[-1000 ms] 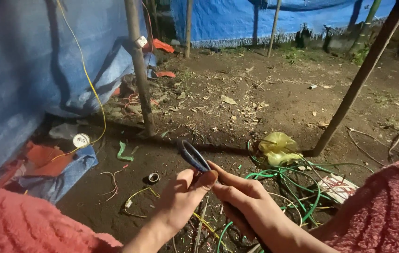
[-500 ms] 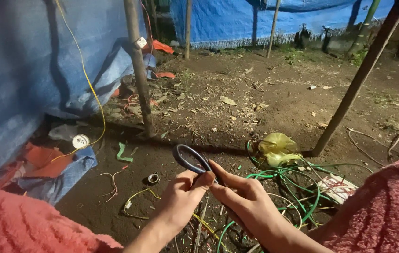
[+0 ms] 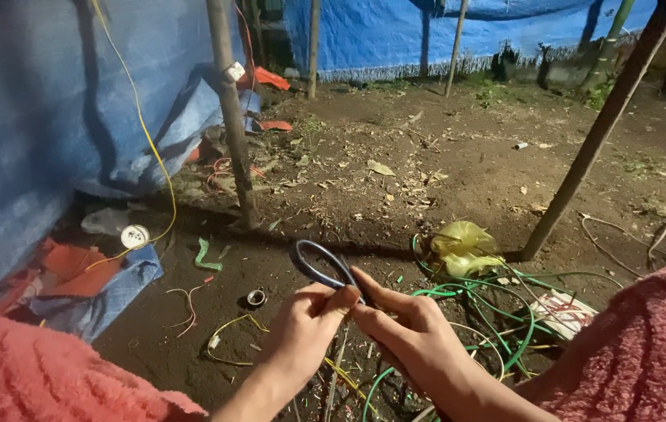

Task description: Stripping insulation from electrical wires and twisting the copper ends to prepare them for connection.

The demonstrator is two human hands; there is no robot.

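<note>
My left hand point(image 3: 301, 332) and my right hand point(image 3: 411, 332) meet low in the middle of the head view, over bare dirt. Together they pinch the base of a dark blue-black loop point(image 3: 316, 262) that sticks up and to the left from the fingertips; it looks like the ring handle of a cutting tool. What continues below the fingers is hidden. A thin grey strand point(image 3: 338, 363) hangs down between the hands. Pink fuzzy sleeves point(image 3: 51, 375) cover both arms.
Green wires point(image 3: 497, 301) coil on the ground at right beside a crumpled yellow bag point(image 3: 464, 246) and a white-red packet point(image 3: 563, 312). A small ring point(image 3: 256, 297), wire scraps point(image 3: 227, 332) and a white round fitting point(image 3: 135, 235) on a yellow cable lie at left. Wooden poles point(image 3: 233, 125) and blue tarpaulin point(image 3: 28, 133) surround.
The dark loop has turned from nearly edge-on to showing its open ring and tipped a little to the left. Both hands stay together in about the same place.
</note>
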